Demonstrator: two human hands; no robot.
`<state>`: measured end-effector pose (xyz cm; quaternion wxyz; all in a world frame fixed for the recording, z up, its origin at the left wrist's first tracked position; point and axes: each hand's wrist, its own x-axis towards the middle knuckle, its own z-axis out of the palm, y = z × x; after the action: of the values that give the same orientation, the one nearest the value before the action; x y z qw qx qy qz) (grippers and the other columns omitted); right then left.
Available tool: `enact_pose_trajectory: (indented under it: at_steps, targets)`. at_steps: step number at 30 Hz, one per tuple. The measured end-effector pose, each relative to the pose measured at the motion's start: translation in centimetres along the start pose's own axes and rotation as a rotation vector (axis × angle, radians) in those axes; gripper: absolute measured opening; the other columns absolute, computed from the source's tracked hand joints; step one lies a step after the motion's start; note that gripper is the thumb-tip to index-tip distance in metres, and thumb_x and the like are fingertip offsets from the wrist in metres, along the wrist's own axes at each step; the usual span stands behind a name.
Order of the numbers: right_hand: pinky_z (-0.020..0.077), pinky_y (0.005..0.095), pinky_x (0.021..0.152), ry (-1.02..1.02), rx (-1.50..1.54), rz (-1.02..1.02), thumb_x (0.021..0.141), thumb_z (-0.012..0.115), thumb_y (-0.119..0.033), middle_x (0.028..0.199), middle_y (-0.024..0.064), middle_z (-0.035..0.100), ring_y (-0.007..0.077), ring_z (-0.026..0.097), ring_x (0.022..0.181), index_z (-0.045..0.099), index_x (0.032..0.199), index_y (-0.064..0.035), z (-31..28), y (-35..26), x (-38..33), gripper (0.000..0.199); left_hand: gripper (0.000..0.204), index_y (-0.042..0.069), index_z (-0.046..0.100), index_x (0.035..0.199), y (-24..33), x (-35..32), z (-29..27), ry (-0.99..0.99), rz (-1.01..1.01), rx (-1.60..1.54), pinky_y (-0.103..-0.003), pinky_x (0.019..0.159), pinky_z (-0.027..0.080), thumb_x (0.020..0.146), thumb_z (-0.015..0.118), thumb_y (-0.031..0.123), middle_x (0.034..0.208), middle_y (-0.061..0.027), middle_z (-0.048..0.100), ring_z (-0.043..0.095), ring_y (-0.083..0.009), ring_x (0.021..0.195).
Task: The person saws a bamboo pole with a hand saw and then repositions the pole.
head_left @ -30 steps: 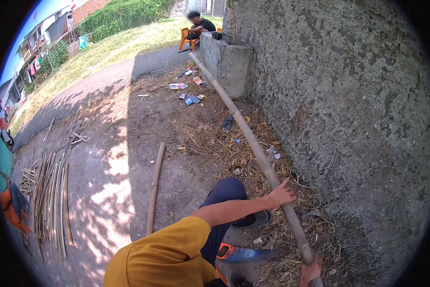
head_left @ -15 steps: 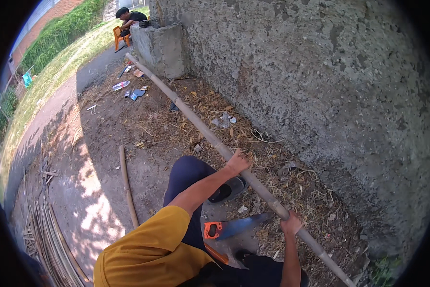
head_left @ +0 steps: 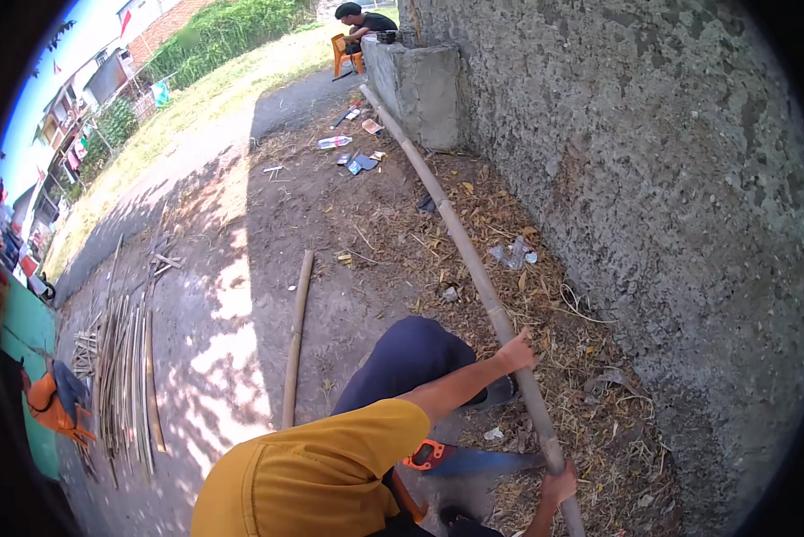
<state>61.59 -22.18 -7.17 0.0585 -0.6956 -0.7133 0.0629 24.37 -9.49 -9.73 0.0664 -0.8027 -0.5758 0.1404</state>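
Note:
A long bamboo pole (head_left: 460, 234) slants from the far concrete block down past my right side. My left hand (head_left: 517, 351) is closed around its middle, beside my bent knee. Lower down, my right hand (head_left: 560, 485) grips the same pole near the bottom of the view. Between my legs and the pole lies a hand saw (head_left: 483, 462) with an orange handle and a bluish blade. The blade's tip reaches close to the pole, just above my right hand; whether they touch I cannot tell.
A rough concrete wall (head_left: 653, 206) rises on the right. A shorter bamboo piece (head_left: 298, 340) lies left of my knee, and a pile of split bamboo strips (head_left: 124, 376) farther left. Litter, including a plastic bottle (head_left: 335, 142), dots the ground. A person (head_left: 366, 25) sits on an orange chair far off.
The view has swung left, so the scene sits farther right and the strip pile shows more fully. Both hands still hold the pole.

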Motion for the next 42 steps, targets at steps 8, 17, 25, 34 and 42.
enact_pose_trajectory:
  at_steps: [8,17,25,34,42]
  targets:
    - [0.0541,0.0515,0.079,-0.109,-0.113,0.024,0.067,0.078,-0.014,0.106,0.0112,0.069,0.0369,0.069,0.088,0.063,0.107,-0.0129,2.9,0.7,2.0,0.043,0.034,0.028,0.068,0.120,0.8,1.8,4.5,0.099,-0.066,-0.034,-0.061,0.121,0.018,0.089,0.068,0.016,0.105,0.0009,0.070,0.063,-0.0225,0.116]
    - [0.0566,0.0461,0.073,-0.256,-0.251,-0.101,0.079,0.080,-0.044,0.096,0.0117,0.075,0.0305,0.073,0.086,0.066,0.132,-0.0217,5.3,2.7,0.9,0.060,0.028,0.024,0.070,0.114,2.1,0.2,9.2,0.299,-0.133,0.002,-0.059,0.119,0.022,0.088,0.062,0.017,0.090,0.0026,0.070,0.064,-0.0216,0.109]
    - [0.0521,0.0594,0.092,-0.216,-0.033,-0.155,0.077,0.077,-0.054,0.107,0.0072,0.075,0.0297,0.073,0.090,0.053,0.145,-0.0308,9.2,5.2,2.2,0.076,0.088,0.029,0.014,0.162,1.5,2.1,-1.5,-0.194,-0.107,-0.085,-0.066,0.121,0.010,0.094,0.071,0.031,0.153,-0.0075,0.043,0.035,-0.0320,0.144]
    - [0.0523,0.0587,0.091,-0.135,0.066,-0.402,0.077,0.077,-0.051,0.106,0.0076,0.075,0.0302,0.073,0.090,0.054,0.143,-0.0292,4.3,-9.2,3.1,0.073,0.039,0.013,0.072,0.120,-5.3,-1.2,-19.1,-0.450,0.074,-0.464,-0.069,0.119,0.014,0.087,0.075,0.033,0.131,-0.0116,0.065,0.055,-0.0364,0.126]
    - [0.0524,0.0580,0.090,-0.126,0.108,-0.533,0.078,0.077,-0.050,0.106,0.0079,0.074,0.0306,0.073,0.090,0.055,0.140,-0.0277,2.0,-16.5,1.2,0.070,0.056,0.007,0.050,0.130,-18.8,-22.9,-22.2,0.280,-0.216,-0.803,-0.055,0.082,0.050,0.082,0.072,0.027,0.101,-0.0144,0.067,0.067,-0.0364,0.096]
